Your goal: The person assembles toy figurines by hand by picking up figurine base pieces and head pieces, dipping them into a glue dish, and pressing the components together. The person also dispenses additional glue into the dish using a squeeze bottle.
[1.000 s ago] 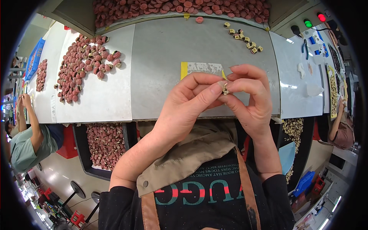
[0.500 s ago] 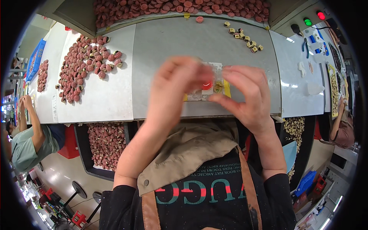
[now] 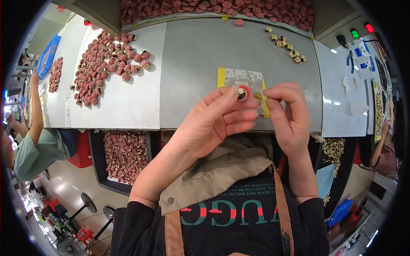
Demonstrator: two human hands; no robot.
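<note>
Between the thumb and fingers of my left hand (image 3: 213,115) is a small round piece with a ruffled pink shell (image 3: 242,94), its cream and black inside facing up. A bright red patch shows at its far edge; I cannot tell whether it belongs to the piece. Just to the right, my right hand (image 3: 292,113) has thumb and forefinger pinched together; whatever they hold is too small to make out. Beneath both hands a worn pale sheet (image 3: 243,75) with yellow tape (image 3: 221,78) along its sides lies on the grey table. A small gold-green thing (image 3: 258,96) shows between the hands.
Many pink shell pieces (image 3: 96,68) lie heaped on the left; a short row of cream and black parts (image 3: 290,48) sits at the far right. Pink shells (image 3: 218,7) fill a shelf behind. Black bins (image 3: 96,166) stand below the table edge. Co-workers (image 3: 42,141) sit at both sides.
My left hand, blurred over the sheet before, has come lower and now shows the pink-shelled piece in its fingers. My right thumb and forefinger, apart before, have closed together. The view has shifted slightly.
</note>
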